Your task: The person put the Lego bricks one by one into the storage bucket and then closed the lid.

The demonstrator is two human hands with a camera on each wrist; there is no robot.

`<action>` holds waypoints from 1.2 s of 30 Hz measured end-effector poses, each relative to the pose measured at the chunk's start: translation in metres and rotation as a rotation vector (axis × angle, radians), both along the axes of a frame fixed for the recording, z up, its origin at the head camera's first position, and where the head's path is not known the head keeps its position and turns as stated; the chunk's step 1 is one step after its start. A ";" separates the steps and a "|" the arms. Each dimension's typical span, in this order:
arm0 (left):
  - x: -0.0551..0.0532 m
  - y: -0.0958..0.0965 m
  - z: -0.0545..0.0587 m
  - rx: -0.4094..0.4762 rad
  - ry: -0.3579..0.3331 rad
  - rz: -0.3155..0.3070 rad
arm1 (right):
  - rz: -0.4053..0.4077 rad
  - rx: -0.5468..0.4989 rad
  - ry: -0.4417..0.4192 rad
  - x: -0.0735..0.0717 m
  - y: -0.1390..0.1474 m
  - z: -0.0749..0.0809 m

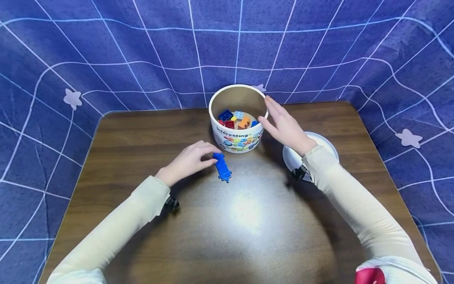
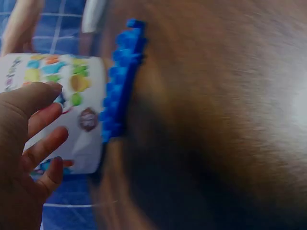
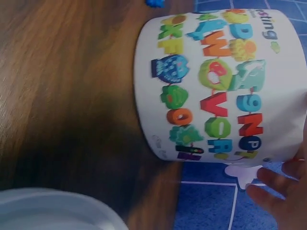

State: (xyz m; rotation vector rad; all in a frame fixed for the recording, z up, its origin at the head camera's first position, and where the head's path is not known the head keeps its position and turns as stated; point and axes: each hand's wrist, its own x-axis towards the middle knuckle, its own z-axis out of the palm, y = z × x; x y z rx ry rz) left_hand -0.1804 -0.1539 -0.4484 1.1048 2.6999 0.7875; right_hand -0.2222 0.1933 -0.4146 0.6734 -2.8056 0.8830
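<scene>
A long blue studded building-block base (image 1: 222, 167) with small pegs at its ends lies on the wooden table, in front of a white bucket (image 1: 237, 142). My left hand (image 1: 193, 157) hovers at its far end. In the left wrist view a gap shows between the relaxed fingers (image 2: 53, 136) and the blue base (image 2: 120, 81). On the right side of the bucket, my right hand (image 1: 285, 125) touches the rim with fingers extended and thumb over the edge. The right wrist view shows the printed wall of the bucket (image 3: 283, 110) beside those fingers (image 3: 268, 191).
Inside the bucket lie several toy bricks, among them an orange brick (image 1: 244, 122) and a dark blue brick (image 1: 225, 115). A round white lid or dish (image 1: 328, 146) sits under my right forearm. Blue gridded cloth (image 1: 156, 47) stands behind the table and along both sides.
</scene>
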 end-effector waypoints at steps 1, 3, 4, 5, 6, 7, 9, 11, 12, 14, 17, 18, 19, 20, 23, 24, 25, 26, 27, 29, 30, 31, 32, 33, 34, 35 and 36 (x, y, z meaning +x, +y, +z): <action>0.000 0.001 -0.003 -0.029 -0.006 -0.018 | 0.000 -0.004 0.000 0.000 0.000 -0.001; 0.000 0.002 -0.010 -0.072 -0.019 -0.052 | -0.004 -0.010 -0.004 -0.001 0.001 -0.004; 0.000 0.003 -0.012 -0.088 -0.024 -0.067 | -0.008 -0.016 -0.009 -0.001 0.000 -0.004; 0.000 0.003 -0.014 -0.103 -0.028 -0.080 | -0.014 -0.022 -0.012 -0.001 0.000 -0.004; 0.000 0.004 -0.016 -0.113 -0.034 -0.091 | -0.019 -0.027 -0.011 -0.001 0.000 -0.004; -0.001 0.004 -0.017 -0.128 -0.034 -0.100 | -0.023 -0.032 -0.012 -0.001 0.000 -0.004; -0.001 0.005 -0.019 -0.154 -0.030 -0.118 | -0.024 -0.039 -0.012 0.000 0.001 -0.003; -0.001 0.006 -0.020 -0.182 -0.016 -0.132 | -0.022 -0.039 -0.010 -0.001 0.001 -0.002; -0.001 0.006 -0.019 -0.193 -0.011 -0.139 | -0.019 -0.038 -0.008 -0.001 0.002 -0.002; -0.002 0.007 -0.019 -0.206 0.013 -0.150 | -0.013 -0.038 -0.006 -0.002 0.003 -0.003; -0.002 0.008 -0.019 -0.219 0.054 -0.165 | -0.010 -0.042 -0.010 -0.003 0.003 -0.003; -0.002 0.008 -0.019 -0.220 0.067 -0.169 | -0.011 -0.043 -0.015 -0.003 0.003 -0.003; -0.001 0.009 -0.019 -0.223 0.078 -0.173 | -0.012 -0.043 -0.022 -0.002 0.003 -0.003; 0.000 0.010 -0.019 -0.227 0.084 -0.176 | -0.011 -0.043 -0.030 -0.001 0.002 -0.003; 0.003 0.012 -0.021 -0.243 0.093 -0.179 | -0.012 -0.038 -0.043 -0.001 0.002 -0.003; 0.004 0.012 -0.022 -0.247 0.094 -0.178 | -0.012 -0.038 -0.046 0.000 0.001 -0.002; 0.006 0.013 -0.023 -0.252 0.095 -0.175 | -0.013 -0.038 -0.048 0.000 0.001 -0.002; 0.007 0.013 -0.024 -0.258 0.096 -0.172 | -0.014 -0.039 -0.047 0.000 0.001 -0.001; 0.007 0.014 -0.025 -0.261 0.096 -0.167 | -0.016 -0.039 -0.048 0.000 0.001 -0.002; 0.009 0.014 -0.027 -0.262 0.083 -0.155 | -0.016 -0.041 -0.050 -0.001 0.002 -0.002; 0.010 0.014 -0.028 -0.261 0.074 -0.149 | -0.014 -0.043 -0.052 -0.001 0.002 -0.002; 0.010 0.014 -0.029 -0.259 0.063 -0.144 | -0.014 -0.044 -0.053 -0.001 0.002 -0.002; 0.011 0.013 -0.029 -0.255 0.053 -0.141 | -0.013 -0.046 -0.053 -0.001 0.002 -0.003; 0.011 0.013 -0.029 -0.249 0.044 -0.138 | -0.013 -0.046 -0.053 0.000 0.002 -0.002; 0.011 0.013 -0.029 -0.246 0.037 -0.135 | -0.014 -0.048 -0.053 -0.001 0.001 -0.002; 0.011 0.013 -0.030 -0.242 0.034 -0.136 | -0.015 -0.049 -0.052 -0.001 0.001 -0.002; 0.012 0.013 -0.030 -0.239 0.034 -0.137 | -0.016 -0.049 -0.054 -0.001 0.002 -0.003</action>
